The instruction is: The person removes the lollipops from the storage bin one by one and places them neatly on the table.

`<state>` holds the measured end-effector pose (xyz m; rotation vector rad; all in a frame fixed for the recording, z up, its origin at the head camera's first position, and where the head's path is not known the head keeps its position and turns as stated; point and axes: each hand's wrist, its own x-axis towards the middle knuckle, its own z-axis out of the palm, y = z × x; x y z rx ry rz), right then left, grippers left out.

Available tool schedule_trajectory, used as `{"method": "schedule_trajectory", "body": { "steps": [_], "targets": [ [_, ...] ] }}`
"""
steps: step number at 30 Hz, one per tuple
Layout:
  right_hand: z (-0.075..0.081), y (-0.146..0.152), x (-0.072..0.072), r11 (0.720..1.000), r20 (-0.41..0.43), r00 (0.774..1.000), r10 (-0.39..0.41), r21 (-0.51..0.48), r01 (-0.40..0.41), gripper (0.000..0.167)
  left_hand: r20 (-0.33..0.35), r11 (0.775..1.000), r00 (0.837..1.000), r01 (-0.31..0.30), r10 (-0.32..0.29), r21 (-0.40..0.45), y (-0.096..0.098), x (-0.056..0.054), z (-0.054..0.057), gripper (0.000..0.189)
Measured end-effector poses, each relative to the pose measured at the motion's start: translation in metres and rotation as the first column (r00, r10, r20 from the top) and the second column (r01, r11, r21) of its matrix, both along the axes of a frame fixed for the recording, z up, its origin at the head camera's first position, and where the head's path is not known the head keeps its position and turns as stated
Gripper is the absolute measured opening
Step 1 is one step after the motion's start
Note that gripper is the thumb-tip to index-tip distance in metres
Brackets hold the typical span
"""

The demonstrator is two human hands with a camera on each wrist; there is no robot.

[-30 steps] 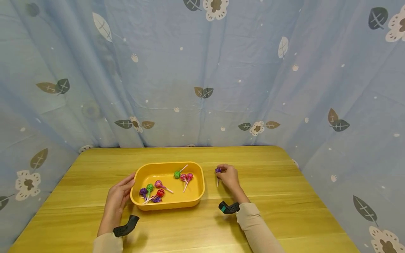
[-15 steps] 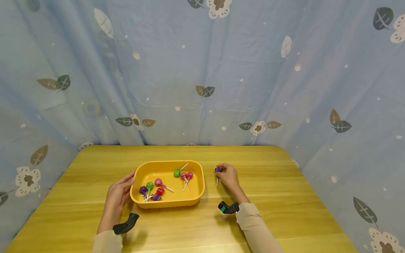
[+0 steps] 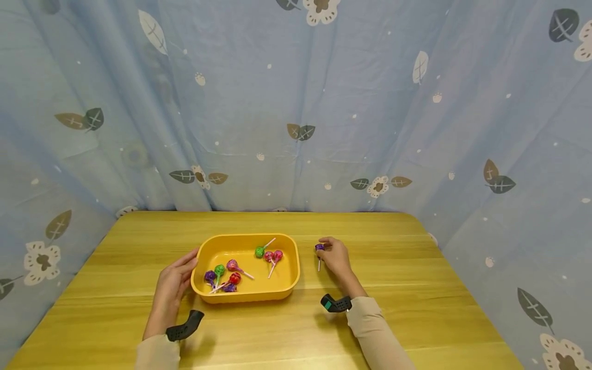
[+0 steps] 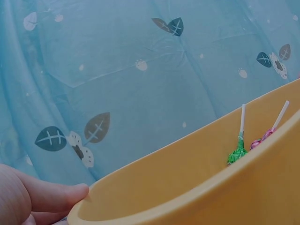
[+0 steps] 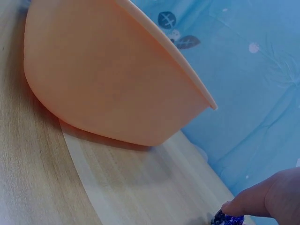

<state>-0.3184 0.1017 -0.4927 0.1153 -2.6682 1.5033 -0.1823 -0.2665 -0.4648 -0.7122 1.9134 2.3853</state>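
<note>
A yellow plastic basket (image 3: 245, 297) holds several wrapped lollipops, among them a green lollipop (image 3: 260, 252) and a red lollipop (image 3: 235, 278). My left hand (image 3: 173, 282) rests against its left end, fingers fairly straight along the outside, a fingertip right at the rim in the left wrist view. To the right of the basket, my right hand (image 3: 336, 257) pinches the head of a purple lollipop (image 3: 319, 247), whose white stick points toward me. In the right wrist view, part of that purple wrapper (image 5: 227, 219) shows under a fingertip.
The wooden table (image 3: 259, 339) extends on all sides of the basket. Behind it hangs a blue patterned curtain (image 3: 250, 103). Black wrist mounts (image 3: 185, 326) sit on both wrists.
The head view has shifted slightly. Both hands, the basket and the pinched purple lollipop stay practically in place.
</note>
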Motion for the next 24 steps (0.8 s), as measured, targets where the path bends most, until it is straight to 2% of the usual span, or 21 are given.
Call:
{"method": "schedule_trajectory", "body": {
  "steps": [9, 17, 24],
  "targets": [
    [0.004, 0.000, 0.002, 1.000, -0.036, 0.999, -0.017, 0.012, 0.018, 0.036, -0.031, 0.999, 0.999, -0.010, 0.011, 0.030, -0.001, -0.001, -0.002, 0.053],
    [0.010, -0.003, 0.008, 0.998, -0.106, 0.993, -0.058, 0.014, 0.060, 0.032, -0.072, 0.999, 0.997, -0.003, 0.006, 0.037, -0.001, -0.001, -0.003, 0.054],
    [0.025, -0.014, 0.019, 1.000, -0.157, 0.988, -0.011, -0.026, 0.007, 0.026, -0.079, 1.000, 0.997, 0.005, -0.003, 0.029, -0.002, -0.001, -0.001, 0.056]
  ]
}}
